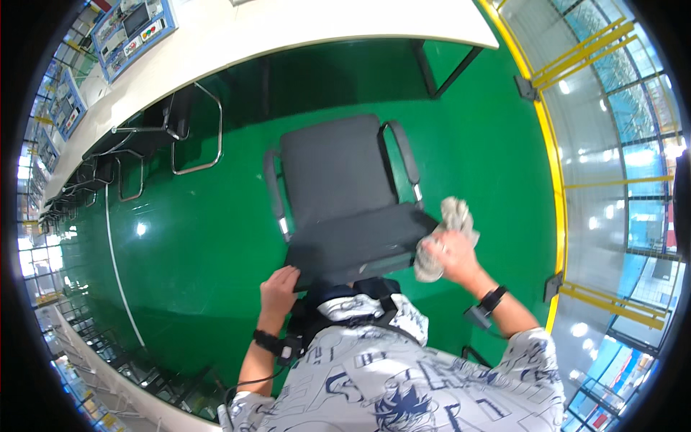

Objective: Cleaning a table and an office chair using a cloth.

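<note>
A dark grey office chair (338, 173) with two armrests stands right in front of me, its backrest (360, 241) nearest my body. At the backrest's left corner, my left hand (278, 289) has its fingers curled over the edge. My right hand (453, 253) is closed around a crumpled, greyish-white cloth (456, 214) at the right end of the backrest. Part of the cloth hangs below that hand and touches or nearly touches the backrest's side.
A long pale table (324, 25) runs along the far side, with electrical training panels (133, 32) at its left. Several black chairs with chrome frames (198, 129) line the table. A yellow-framed glass partition (556, 194) rises on the right above the green floor (194, 245).
</note>
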Motion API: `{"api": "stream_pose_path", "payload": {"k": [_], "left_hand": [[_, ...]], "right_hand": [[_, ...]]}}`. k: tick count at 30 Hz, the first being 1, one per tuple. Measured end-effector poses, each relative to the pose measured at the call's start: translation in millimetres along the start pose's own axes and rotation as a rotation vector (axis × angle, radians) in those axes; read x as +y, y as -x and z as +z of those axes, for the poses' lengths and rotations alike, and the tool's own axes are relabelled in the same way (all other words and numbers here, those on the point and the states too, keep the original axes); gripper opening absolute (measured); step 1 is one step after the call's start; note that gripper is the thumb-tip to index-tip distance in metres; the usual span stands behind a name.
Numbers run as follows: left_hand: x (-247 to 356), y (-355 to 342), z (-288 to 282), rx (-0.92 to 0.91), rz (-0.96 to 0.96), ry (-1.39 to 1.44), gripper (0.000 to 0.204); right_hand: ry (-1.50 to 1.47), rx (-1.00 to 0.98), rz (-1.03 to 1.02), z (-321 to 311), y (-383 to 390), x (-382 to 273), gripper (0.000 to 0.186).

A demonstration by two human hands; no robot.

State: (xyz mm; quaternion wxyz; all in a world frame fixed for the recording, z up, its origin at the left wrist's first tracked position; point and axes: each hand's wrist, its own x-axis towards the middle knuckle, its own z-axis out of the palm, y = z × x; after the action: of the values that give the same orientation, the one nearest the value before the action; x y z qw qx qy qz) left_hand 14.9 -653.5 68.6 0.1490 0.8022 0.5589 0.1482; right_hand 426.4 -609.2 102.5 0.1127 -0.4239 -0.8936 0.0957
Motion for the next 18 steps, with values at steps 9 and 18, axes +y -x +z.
{"api": "stream_pose_path", "payload": {"k": [9,18], "left_hand": [[-32,-36,-23,0.030,0.024,-0.001,0.035],[-53,-164,-21,0.100,0.103,-0.016,0.031]], "right_hand": [[0.091,0.377,-0.100,17,-30,1,0.032],[0.132,0.450,-0.024,16,-102,83,0.033]]}}
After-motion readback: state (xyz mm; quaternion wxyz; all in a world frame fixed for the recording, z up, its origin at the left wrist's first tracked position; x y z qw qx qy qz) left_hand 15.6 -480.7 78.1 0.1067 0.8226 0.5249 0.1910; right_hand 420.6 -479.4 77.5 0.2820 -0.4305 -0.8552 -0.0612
